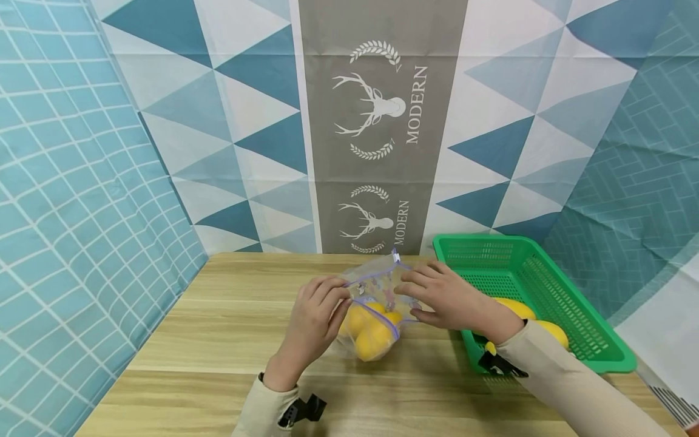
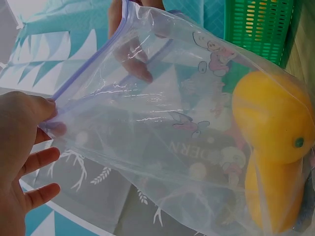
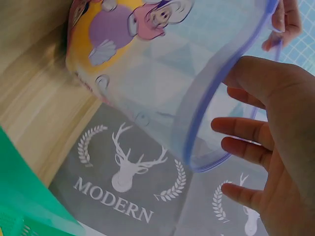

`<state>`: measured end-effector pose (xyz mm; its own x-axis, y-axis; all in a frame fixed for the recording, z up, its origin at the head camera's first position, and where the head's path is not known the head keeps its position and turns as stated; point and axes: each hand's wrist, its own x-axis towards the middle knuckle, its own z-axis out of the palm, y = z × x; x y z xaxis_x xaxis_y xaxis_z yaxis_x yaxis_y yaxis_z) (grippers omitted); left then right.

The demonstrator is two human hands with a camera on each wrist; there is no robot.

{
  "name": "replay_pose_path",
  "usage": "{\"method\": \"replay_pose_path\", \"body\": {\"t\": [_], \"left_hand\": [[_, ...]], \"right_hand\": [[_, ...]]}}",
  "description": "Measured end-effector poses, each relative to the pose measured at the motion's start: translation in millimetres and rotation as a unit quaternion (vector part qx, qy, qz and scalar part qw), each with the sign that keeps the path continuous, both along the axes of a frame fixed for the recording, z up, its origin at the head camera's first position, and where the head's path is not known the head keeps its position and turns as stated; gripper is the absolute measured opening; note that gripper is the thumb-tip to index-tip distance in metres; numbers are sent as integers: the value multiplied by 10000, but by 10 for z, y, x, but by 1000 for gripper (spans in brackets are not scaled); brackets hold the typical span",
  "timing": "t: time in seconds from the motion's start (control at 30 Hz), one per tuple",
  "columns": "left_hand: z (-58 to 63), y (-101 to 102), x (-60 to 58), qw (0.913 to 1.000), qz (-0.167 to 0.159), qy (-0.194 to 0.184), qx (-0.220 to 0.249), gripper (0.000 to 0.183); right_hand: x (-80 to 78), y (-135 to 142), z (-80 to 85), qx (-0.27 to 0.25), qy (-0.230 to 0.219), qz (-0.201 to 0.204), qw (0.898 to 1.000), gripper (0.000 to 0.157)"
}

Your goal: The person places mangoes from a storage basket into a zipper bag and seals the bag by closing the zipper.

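Note:
A clear zip bag (image 1: 377, 288) with purple seal strips and printed cartoon figures stands over the wooden table, its mouth spread apart. Several yellow fruits (image 1: 372, 343) lie in its bottom; one in the left wrist view shows a small green stem spot (image 2: 299, 142). My left hand (image 1: 314, 318) pinches one end of the bag's purple rim between thumb and forefinger, the other fingers held off it. At the opposite side of the mouth, my right hand (image 1: 450, 297) holds the rim (image 3: 209, 103) by thumb and forefinger, its remaining fingers spread.
To the right stands a green plastic basket (image 1: 606, 364) with more yellow fruits (image 1: 516, 308) in it, partly hidden by my right forearm. The wooden table (image 1: 218, 340) meets a patterned backdrop (image 1: 377, 170) behind and a blue tiled-print cloth (image 1: 82, 212) at left.

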<state>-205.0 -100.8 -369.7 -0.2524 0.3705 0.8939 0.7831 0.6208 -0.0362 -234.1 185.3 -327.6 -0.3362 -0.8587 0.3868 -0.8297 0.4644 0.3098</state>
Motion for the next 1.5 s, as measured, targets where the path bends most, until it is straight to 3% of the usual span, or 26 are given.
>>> {"method": "replay_pose_path", "body": {"t": [0.13,0.33,0.6,1.1,1.3,1.5], "left_hand": [[-5,5,3,10000,-13,-31,4,30],[-11,5,2,10000,8,-46,-4,30],[-15,15,-7,10000,-6,-69,-17,29],[-26,39,-13,9999,-99,-49,-57,25],[-21,45,-6,9999,-89,-17,-56,26],[-25,45,-7,9999,-81,-34,-74,28]], "right_hand": [[18,4,-2,-14,-128,212,9997,47],[43,-2,3,-125,20,603,9981,50],[69,-6,7,-258,147,807,9963,55],[129,94,10,-407,157,775,9960,49],[158,177,31,-615,364,911,9933,24],[173,245,31,-705,403,854,9930,32]]}}
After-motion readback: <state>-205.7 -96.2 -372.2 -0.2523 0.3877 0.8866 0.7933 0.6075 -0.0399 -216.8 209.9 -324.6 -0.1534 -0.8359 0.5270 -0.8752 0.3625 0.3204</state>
